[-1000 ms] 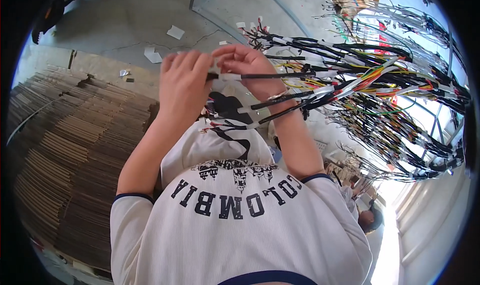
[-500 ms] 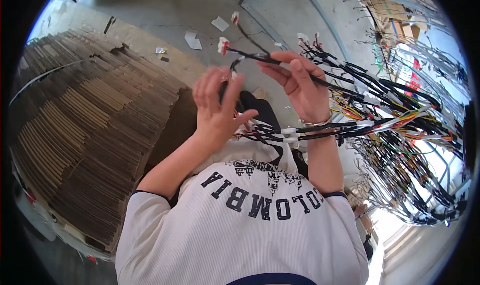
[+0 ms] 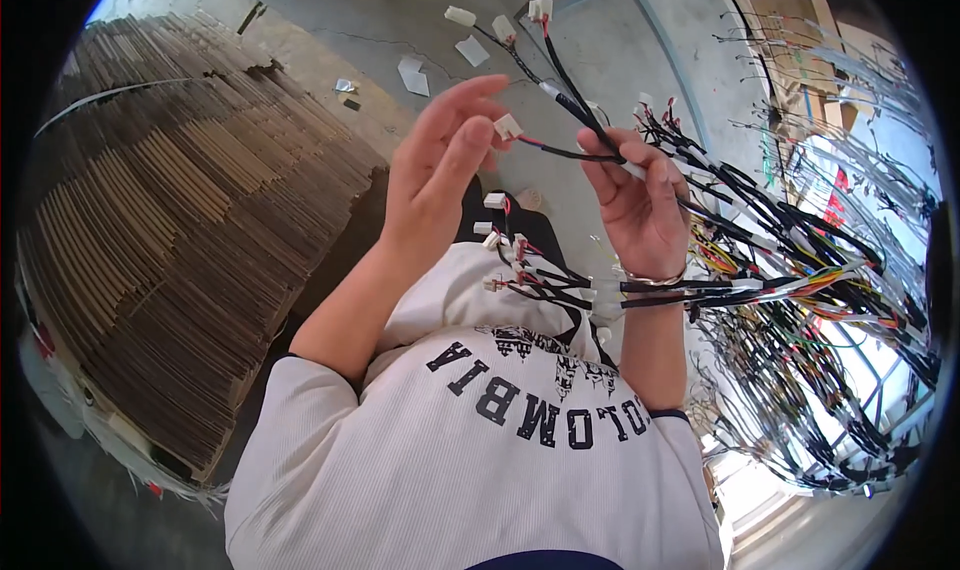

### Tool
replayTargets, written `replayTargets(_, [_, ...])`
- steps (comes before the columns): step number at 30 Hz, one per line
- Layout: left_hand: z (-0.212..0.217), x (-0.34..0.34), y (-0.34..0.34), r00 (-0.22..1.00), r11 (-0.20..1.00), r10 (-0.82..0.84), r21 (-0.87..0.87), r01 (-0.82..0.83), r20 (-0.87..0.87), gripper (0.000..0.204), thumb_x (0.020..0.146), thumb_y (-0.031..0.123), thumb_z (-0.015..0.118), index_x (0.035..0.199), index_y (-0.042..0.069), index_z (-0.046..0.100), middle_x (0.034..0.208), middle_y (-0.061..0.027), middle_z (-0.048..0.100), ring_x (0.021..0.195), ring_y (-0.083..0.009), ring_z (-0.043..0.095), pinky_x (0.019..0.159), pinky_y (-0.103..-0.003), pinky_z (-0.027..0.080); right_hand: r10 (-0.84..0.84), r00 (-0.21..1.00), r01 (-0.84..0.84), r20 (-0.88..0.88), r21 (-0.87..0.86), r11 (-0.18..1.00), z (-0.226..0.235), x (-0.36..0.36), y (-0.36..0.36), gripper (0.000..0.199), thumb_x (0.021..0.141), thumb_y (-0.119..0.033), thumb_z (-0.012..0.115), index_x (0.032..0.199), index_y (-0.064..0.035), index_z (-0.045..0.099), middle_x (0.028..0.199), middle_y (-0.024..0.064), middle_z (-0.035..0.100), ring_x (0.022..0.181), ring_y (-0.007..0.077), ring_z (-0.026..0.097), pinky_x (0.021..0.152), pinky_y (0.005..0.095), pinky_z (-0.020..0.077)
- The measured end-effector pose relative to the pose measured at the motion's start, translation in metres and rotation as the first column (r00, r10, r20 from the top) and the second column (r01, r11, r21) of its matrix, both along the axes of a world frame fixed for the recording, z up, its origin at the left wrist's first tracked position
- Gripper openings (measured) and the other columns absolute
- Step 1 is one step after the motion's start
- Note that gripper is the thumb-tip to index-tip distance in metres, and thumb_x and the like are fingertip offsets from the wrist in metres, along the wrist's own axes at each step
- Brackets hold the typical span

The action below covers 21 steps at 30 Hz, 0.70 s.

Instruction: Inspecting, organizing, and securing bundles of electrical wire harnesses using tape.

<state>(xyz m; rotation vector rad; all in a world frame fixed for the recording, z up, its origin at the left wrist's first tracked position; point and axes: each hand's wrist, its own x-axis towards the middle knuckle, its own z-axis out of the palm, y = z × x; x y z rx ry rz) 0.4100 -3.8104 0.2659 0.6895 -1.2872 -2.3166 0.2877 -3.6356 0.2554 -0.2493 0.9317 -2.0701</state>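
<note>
My right hand pinches a black-sleeved wire harness between thumb and fingers. Its far end splits into several branches tipped with white connectors. One branch bends toward my left hand, and its white connector sits just beside the thumb tip. My left hand is open, fingers curved and apart from the thumb; whether it touches that connector is hard to tell. Below the hands, more harness branches with white plugs hang in front of my lap, their black cables passing across my right forearm.
Flattened cardboard is stacked high on the left, with a strap over it. A dense mass of hanging wire harnesses fills the right side. Paper scraps lie on the concrete floor ahead, near a metal frame. Cardboard boxes stand at the far right.
The harness branches have spread apart, and more white connectors show. My left hand has turned and its fingers have risen beside one connector. My right hand keeps its hold. The whole view has shifted slightly.
</note>
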Motion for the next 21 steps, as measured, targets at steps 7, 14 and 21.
replayTargets(7, [0.004, 0.009, -0.014, 0.990, 0.983, -0.129, -0.122, 0.135, 0.054, 0.026, 0.098, 0.025, 0.053, 0.096, 0.001, 0.060, 0.080, 0.0000, 0.059, 0.076, -0.0071, 0.051, 0.068, -0.021, 0.040, 0.024, 0.999, -0.024, -0.045, 0.012, 1.000, 0.008, 0.005, -0.001, 0.033, 0.100, -0.020, 0.046, 0.112, 0.0079, 0.059, 0.127, 0.0227, 0.051, 0.120, 0.0433, 0.051, 0.102, 0.0445, 0.0463])
replayTargets(14, [0.025, 0.004, -0.007, 0.957, 0.725, -0.235, 0.625, 0.290, -0.171, 0.033, 0.102, 0.031, 0.041, 0.090, 0.003, 0.052, 0.073, 0.0007, 0.044, 0.065, -0.0111, 0.041, 0.062, -0.027, 0.037, 0.041, 0.996, -0.042, -0.080, -0.017, 0.999, 0.020, 0.012, -0.002, 0.035, 0.098, -0.025, 0.051, 0.108, 0.0080, 0.060, 0.123, 0.0252, 0.050, 0.115, 0.0444, 0.054, 0.097, 0.0435, 0.0502])
replayTargets(21, [0.033, 0.000, -0.002, 0.926, 0.612, -0.257, 0.695, 0.377, -0.275, 0.040, 0.104, 0.038, 0.032, 0.084, 0.007, 0.047, 0.070, 0.0032, 0.037, 0.063, -0.0090, 0.034, 0.059, -0.024, 0.032, 0.045, 0.996, -0.048, -0.075, -0.034, 0.998, 0.025, 0.015, -0.003, 0.036, 0.097, -0.026, 0.052, 0.109, 0.0073, 0.060, 0.123, 0.0249, 0.049, 0.115, 0.0449, 0.055, 0.097, 0.0461, 0.0490])
